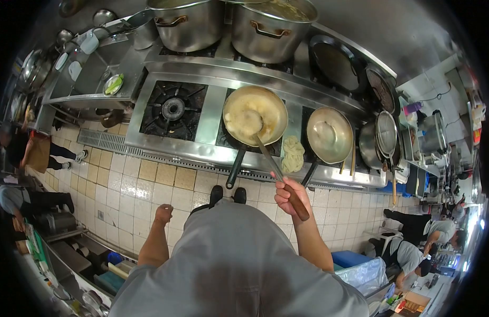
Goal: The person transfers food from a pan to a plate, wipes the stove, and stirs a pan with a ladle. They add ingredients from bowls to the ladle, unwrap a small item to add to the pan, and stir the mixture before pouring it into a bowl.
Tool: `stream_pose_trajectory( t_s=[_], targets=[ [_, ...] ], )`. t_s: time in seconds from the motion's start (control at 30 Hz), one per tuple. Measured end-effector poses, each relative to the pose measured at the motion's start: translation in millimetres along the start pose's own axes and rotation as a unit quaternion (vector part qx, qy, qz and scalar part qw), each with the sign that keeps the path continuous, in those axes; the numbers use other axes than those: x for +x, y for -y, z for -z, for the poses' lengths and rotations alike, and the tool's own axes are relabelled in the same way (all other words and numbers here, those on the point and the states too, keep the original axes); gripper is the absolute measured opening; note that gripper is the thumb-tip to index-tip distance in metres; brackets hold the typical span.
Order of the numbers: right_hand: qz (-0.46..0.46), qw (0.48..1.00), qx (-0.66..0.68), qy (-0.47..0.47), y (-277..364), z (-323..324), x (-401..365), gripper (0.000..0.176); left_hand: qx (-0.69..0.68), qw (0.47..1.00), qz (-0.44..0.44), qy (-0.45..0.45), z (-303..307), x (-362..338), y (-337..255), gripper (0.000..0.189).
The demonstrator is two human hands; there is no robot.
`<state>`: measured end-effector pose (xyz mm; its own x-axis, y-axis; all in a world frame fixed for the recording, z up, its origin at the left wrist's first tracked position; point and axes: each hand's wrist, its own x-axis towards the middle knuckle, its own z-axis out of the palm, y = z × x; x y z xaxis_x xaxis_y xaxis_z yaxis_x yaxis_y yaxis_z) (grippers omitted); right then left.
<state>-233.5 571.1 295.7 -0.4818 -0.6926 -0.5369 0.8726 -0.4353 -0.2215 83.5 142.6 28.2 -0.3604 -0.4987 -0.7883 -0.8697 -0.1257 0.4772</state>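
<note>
The ladle lies with its round steel bowl sunk in the pale, creamy liquid of a frying pan on the middle burner. Its thin shaft slants back to a brown wooden grip. We see the right hand wrapped tight around that grip, forearm stretched forward. The left hand hangs at the side, curled into a loose, empty fist. Just right of the pan a crumpled cloth rests on the brushed-steel range, beside a second pan.
</note>
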Motion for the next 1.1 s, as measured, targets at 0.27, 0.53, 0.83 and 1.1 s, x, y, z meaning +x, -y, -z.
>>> stream_pose_trajectory(
  t_s=[0.27,0.53,0.83,1.1],
  targets=[
    [0.074,0.975,-0.193,-0.081,0.9,-31.0,-21.2,0.034,-0.012,1.000,-0.007,0.003,-2.2,0.0,-0.2,0.035],
    [0.162,0.921,-0.339,-0.101,15.6,-31.9,-23.7,0.032,-0.005,1.000,-0.007,-0.008,-3.3,0.4,3.1,0.033],
    [0.259,0.802,-0.514,-0.160,29.6,-47.1,-11.4,0.042,-0.025,1.000,0.002,-0.004,-1.7,-5.1,4.0,0.033],
    [0.203,0.766,-0.583,-0.179,38.1,1.9,32.7,0.047,-0.022,1.000,0.006,-0.002,-4.4,-6.3,5.3,0.034]
  ],
)
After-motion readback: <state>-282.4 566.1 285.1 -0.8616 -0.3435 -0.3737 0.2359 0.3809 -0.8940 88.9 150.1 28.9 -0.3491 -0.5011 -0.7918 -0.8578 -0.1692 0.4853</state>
